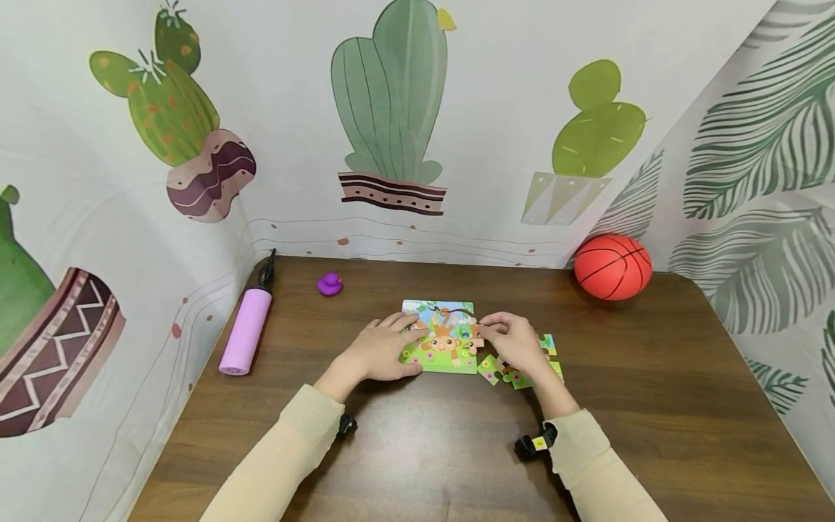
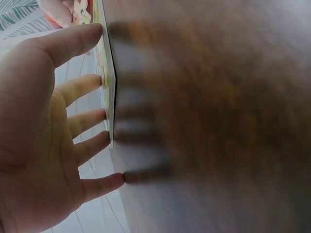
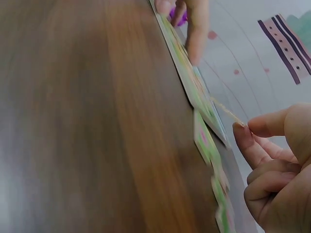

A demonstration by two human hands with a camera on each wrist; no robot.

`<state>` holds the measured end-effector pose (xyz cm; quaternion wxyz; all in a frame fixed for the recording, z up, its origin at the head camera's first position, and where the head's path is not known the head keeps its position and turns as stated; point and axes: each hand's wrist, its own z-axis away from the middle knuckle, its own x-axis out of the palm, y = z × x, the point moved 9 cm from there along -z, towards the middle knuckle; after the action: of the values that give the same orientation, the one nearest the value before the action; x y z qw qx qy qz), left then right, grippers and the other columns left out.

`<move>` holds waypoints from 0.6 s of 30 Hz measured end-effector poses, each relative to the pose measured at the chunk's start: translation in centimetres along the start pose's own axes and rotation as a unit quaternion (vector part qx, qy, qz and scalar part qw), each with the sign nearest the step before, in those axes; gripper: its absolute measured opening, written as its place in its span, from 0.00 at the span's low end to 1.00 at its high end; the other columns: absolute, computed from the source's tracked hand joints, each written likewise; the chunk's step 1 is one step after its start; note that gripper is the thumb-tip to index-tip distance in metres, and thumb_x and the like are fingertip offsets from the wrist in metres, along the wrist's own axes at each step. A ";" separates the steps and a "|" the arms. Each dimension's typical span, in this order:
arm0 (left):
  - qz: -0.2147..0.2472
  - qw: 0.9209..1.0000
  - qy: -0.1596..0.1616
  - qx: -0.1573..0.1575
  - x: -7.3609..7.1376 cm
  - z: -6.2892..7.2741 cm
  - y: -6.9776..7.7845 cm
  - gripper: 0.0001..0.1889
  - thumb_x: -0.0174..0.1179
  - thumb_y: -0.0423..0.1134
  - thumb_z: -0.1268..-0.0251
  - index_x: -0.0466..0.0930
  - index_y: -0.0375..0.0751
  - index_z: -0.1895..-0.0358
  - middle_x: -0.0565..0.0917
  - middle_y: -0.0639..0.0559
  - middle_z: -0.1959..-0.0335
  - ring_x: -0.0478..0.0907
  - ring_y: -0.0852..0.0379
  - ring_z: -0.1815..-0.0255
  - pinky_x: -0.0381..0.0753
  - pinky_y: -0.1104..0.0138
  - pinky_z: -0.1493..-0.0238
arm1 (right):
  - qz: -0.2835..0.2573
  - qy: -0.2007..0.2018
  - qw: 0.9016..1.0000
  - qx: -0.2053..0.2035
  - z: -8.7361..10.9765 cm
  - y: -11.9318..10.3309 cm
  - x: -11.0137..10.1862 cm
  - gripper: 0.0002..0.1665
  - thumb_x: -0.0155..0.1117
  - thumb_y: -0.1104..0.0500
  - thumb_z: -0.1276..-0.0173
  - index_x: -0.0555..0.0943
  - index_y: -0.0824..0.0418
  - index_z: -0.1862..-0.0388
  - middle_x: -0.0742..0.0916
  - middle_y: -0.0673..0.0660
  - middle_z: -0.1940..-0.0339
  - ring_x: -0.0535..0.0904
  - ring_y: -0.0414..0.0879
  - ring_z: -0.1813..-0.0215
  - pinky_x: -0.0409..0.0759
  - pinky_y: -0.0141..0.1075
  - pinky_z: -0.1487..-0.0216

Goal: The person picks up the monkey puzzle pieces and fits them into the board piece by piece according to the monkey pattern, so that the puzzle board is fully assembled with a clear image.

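A flat jigsaw puzzle (image 1: 440, 355) with a cartoon monkey picture lies on the table in front of me. My left hand (image 1: 385, 350) is spread along its left side; in the left wrist view the thumb and fingertips (image 2: 92, 36) rest at the puzzle and the little finger touches the table beyond it. At the puzzle's right edge, my right hand (image 1: 518, 341) pinches a jigsaw piece (image 3: 226, 109) between thumb and index finger, tilted above the board in the right wrist view. Several loose jigsaw pieces (image 1: 518, 379) lie right of the puzzle, partly hidden beneath my right hand.
A purple rubber duck (image 1: 330, 284) sits at the back left, and a pink hand pump (image 1: 246, 330) lies along the left edge. An orange-red toy basketball (image 1: 613, 267) rests at the back right. Behind the wooden table (image 1: 417, 449) hangs a cactus-print cloth (image 1: 483, 130).
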<state>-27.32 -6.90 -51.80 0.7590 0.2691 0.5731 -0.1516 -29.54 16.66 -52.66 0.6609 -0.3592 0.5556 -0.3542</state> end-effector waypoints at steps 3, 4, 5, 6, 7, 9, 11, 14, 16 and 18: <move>0.003 1.000 -0.001 0.001 -0.1 0.0 0.0 0.38 0.59 0.65 0.30 0.65 0.60 0.20 0.56 0.52 0.16 0.50 0.45 0.17 0.56 0.38 0.25 | -0.013 -0.017 1.000 -0.001 -0.3 -0.5 1.4 0.12 0.66 0.53 0.23 0.86 0.58 0.50 0.91 0.54 0.61 0.75 0.44 0.77 0.70 0.36 0.78; 0.004 1.000 -0.001 0.001 -0.1 0.0 0.0 0.38 0.59 0.64 0.30 0.65 0.60 0.20 0.56 0.52 0.16 0.50 0.45 0.17 0.56 0.38 0.25 | -0.016 -0.023 1.000 -0.004 -0.4 -0.7 1.8 0.12 0.66 0.53 0.23 0.86 0.59 0.49 0.91 0.54 0.61 0.77 0.44 0.74 0.71 0.37 0.76; 0.004 1.000 -0.002 0.001 -0.1 0.0 0.0 0.38 0.60 0.64 0.30 0.65 0.60 0.20 0.56 0.52 0.16 0.50 0.45 0.17 0.56 0.38 0.25 | -0.013 -0.029 0.999 -0.008 -0.5 -1.0 2.2 0.12 0.65 0.53 0.23 0.86 0.59 0.49 0.91 0.54 0.60 0.80 0.44 0.69 0.73 0.37 0.72; 0.004 1.000 -0.002 0.001 0.0 0.0 0.0 0.38 0.60 0.64 0.30 0.65 0.60 0.20 0.56 0.52 0.16 0.50 0.45 0.17 0.56 0.38 0.25 | -0.015 -0.036 0.999 -0.011 -0.5 -1.2 2.6 0.12 0.65 0.53 0.23 0.86 0.59 0.49 0.91 0.54 0.60 0.81 0.45 0.68 0.74 0.37 0.71; 0.004 1.000 -0.002 0.001 0.0 0.0 0.0 0.38 0.60 0.64 0.30 0.65 0.60 0.19 0.56 0.52 0.16 0.50 0.45 0.17 0.56 0.39 0.25 | -0.013 -0.042 0.999 -0.015 -0.6 -1.5 3.0 0.13 0.65 0.53 0.23 0.86 0.60 0.49 0.91 0.55 0.60 0.83 0.46 0.63 0.75 0.38 0.68; 0.006 1.000 -0.002 0.002 0.0 0.0 0.0 0.38 0.60 0.64 0.29 0.65 0.60 0.19 0.55 0.52 0.16 0.50 0.45 0.16 0.56 0.39 0.24 | -0.013 -0.050 0.999 -0.016 -0.8 -1.9 3.7 0.13 0.65 0.53 0.23 0.86 0.60 0.50 0.90 0.55 0.59 0.83 0.49 0.64 0.74 0.39 0.70; 0.007 1.000 -0.003 0.002 0.0 0.0 0.0 0.38 0.60 0.64 0.29 0.64 0.60 0.19 0.55 0.52 0.16 0.49 0.45 0.16 0.56 0.39 0.24 | -0.010 -0.054 0.998 -0.015 -1.1 -2.2 4.3 0.13 0.65 0.53 0.23 0.86 0.61 0.49 0.90 0.56 0.59 0.84 0.49 0.63 0.75 0.39 0.70; 0.009 1.000 -0.003 0.001 0.0 0.0 -0.1 0.38 0.60 0.64 0.29 0.64 0.60 0.19 0.55 0.52 0.15 0.49 0.46 0.16 0.55 0.39 0.24 | -0.009 -0.052 0.999 -0.009 -1.4 -2.5 5.0 0.13 0.66 0.53 0.23 0.87 0.61 0.50 0.90 0.55 0.60 0.84 0.49 0.63 0.76 0.41 0.69; 0.009 1.000 -0.003 0.000 0.1 0.1 -0.1 0.38 0.59 0.64 0.29 0.64 0.60 0.19 0.55 0.52 0.15 0.49 0.46 0.16 0.55 0.39 0.24 | -0.006 -0.050 0.999 -0.008 -1.5 -2.6 5.3 0.13 0.66 0.53 0.24 0.87 0.60 0.50 0.90 0.54 0.60 0.85 0.48 0.61 0.79 0.41 0.64; 0.009 1.000 -0.003 0.001 0.0 0.1 -0.1 0.38 0.59 0.64 0.29 0.64 0.60 0.19 0.55 0.52 0.15 0.49 0.46 0.16 0.55 0.39 0.24 | -0.005 -0.049 0.999 -0.007 -1.6 -2.7 5.5 0.12 0.67 0.53 0.24 0.87 0.60 0.51 0.90 0.54 0.60 0.85 0.48 0.60 0.80 0.42 0.62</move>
<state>-27.27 -7.05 -51.81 0.7618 0.2746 0.5681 -0.1465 -30.57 10.45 -53.15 0.6828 -0.3833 0.5237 -0.3356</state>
